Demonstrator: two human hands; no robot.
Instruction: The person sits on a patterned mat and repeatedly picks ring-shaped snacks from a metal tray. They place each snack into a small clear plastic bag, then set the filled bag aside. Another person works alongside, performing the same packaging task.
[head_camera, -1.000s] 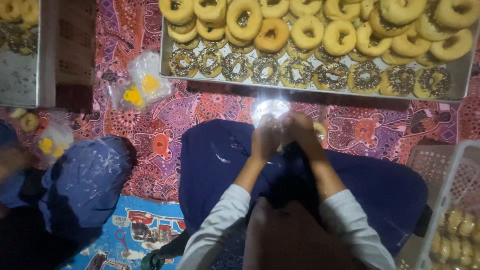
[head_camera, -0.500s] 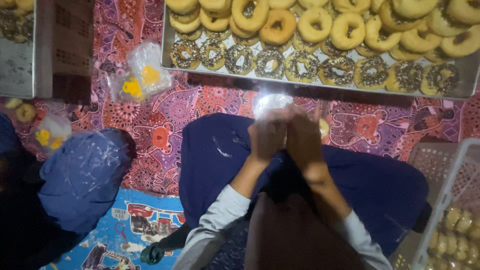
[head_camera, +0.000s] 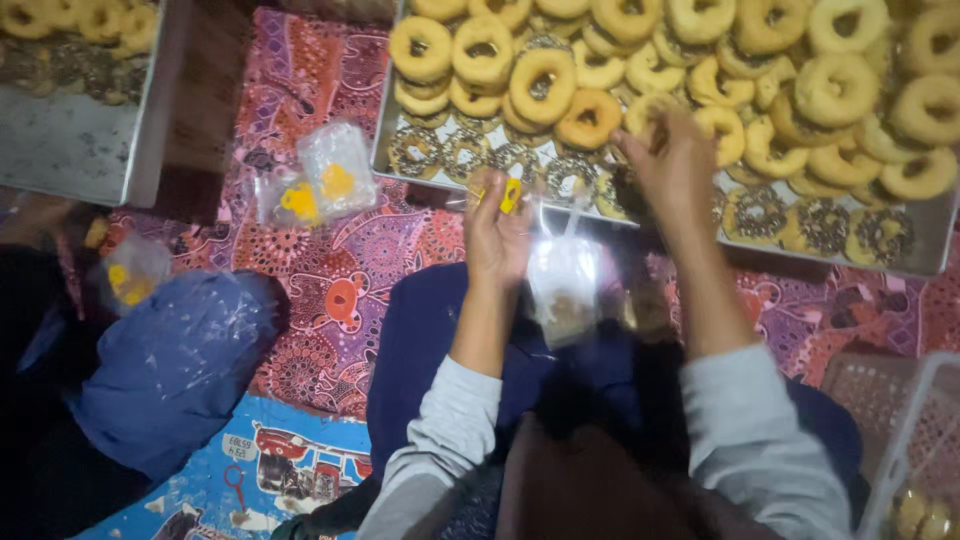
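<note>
My left hand (head_camera: 497, 228) holds up a small clear plastic bag (head_camera: 563, 285) by its top edge, where a yellow mark shows. The bag hangs over my dark blue lap and something pale sits in its bottom. My right hand (head_camera: 672, 168) reaches forward over the near edge of a large metal tray (head_camera: 935, 262) piled with plain ring doughnuts (head_camera: 545, 82). Its fingers rest among the chocolate-sprinkled doughnuts (head_camera: 823, 222) in the tray's front row. Whether those fingers grip a doughnut is hidden by blur.
A pile of clear bags with yellow marks (head_camera: 318, 183) lies on the patterned red cloth (head_camera: 335, 290). A second metal tray (head_camera: 80, 150) stands at the far left. Another person's blue-clad knee (head_camera: 175, 365) is at the left. A white basket (head_camera: 915, 460) stands at the right.
My hands, joined together on the bag before, have parted. The left keeps the bag raised while the right has gone forward to the tray of doughnuts.
</note>
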